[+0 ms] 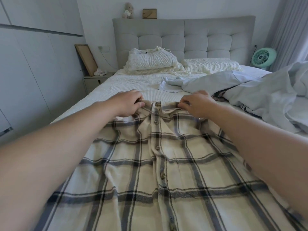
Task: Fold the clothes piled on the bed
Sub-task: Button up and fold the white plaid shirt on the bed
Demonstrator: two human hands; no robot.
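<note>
Plaid shirt (160, 164) lies button-up, long axis near-to-far, collar far; left hand (126, 104) and right hand (196, 105) each pinch a collar end, equally near.

Two bare forearms, no sleeves in view, possibly a thin ring on right hand (196, 104)

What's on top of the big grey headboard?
A teddy bear and a small wooden frame sit on the headboard. Anything behind them is hidden.
</note>
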